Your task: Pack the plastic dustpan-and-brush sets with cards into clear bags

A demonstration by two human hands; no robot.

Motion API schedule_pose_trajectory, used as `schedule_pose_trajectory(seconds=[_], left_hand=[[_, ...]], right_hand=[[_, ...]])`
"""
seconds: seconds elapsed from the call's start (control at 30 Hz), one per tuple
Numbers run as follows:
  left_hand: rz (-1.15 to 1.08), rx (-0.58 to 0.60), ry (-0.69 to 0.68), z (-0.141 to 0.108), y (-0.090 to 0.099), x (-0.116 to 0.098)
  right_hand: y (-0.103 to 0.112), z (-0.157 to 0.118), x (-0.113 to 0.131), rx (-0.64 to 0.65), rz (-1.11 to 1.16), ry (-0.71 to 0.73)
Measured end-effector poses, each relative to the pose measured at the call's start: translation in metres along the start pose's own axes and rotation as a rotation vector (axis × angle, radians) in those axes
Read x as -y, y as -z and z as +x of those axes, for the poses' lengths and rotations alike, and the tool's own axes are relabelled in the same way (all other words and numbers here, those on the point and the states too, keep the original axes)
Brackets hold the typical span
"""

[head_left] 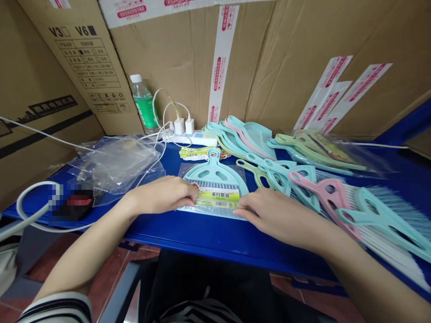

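Several cardboard cartons bound the blue desk along its far edge and at its left. A strip of blue surface separates the near edge from one turquoise dustpan-and-brush set, which lies flat at mid-desk, handle pointing away; this strip leaves room below both wrists. Room is tighter on the right, where at least five loose brushes, one of them pink, fan out toward the near edge beside the right forearm. Behind them stand at least four nested dustpans, one pink; the bagged pieces farther right cannot be counted. Clear bags, number uncertain, occupy the left portion. Two hands work at the set: the fingers of the left hand are clamped on the left end of one green-and-yellow label card, those of the right hand on its right end. One green-labelled bottle stands by the cartons, near one power strip bearing two white adapters. Further labels, overlapping and uncounted, lie just beyond the set.
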State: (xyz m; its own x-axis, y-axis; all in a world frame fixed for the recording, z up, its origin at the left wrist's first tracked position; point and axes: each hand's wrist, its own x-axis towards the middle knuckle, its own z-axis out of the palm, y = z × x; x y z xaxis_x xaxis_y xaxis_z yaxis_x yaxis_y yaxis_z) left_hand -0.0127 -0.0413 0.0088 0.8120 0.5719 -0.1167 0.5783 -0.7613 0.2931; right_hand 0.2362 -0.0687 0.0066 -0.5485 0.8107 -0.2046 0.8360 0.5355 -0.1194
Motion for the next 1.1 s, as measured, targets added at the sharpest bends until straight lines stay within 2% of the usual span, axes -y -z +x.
schedule_pose_trajectory(seconds=[0.17,0.3,0.6,1.1], left_hand=[[-0.063,0.000,-0.027,-0.003,0.003,0.001],[-0.082,0.014,0.033,-0.009,0.006,0.002],[-0.070,0.006,-0.007,-0.016,0.015,0.003],[-0.001,-0.010,0.081,-0.008,0.006,0.003]], right_hand=[[-0.001,0.001,0.000,0.002,0.056,-0.050],[0.000,0.002,0.001,0.028,0.060,-0.095],[0.000,0.004,0.001,0.034,0.065,-0.090],[-0.001,0.005,0.005,-0.028,0.082,-0.166]])
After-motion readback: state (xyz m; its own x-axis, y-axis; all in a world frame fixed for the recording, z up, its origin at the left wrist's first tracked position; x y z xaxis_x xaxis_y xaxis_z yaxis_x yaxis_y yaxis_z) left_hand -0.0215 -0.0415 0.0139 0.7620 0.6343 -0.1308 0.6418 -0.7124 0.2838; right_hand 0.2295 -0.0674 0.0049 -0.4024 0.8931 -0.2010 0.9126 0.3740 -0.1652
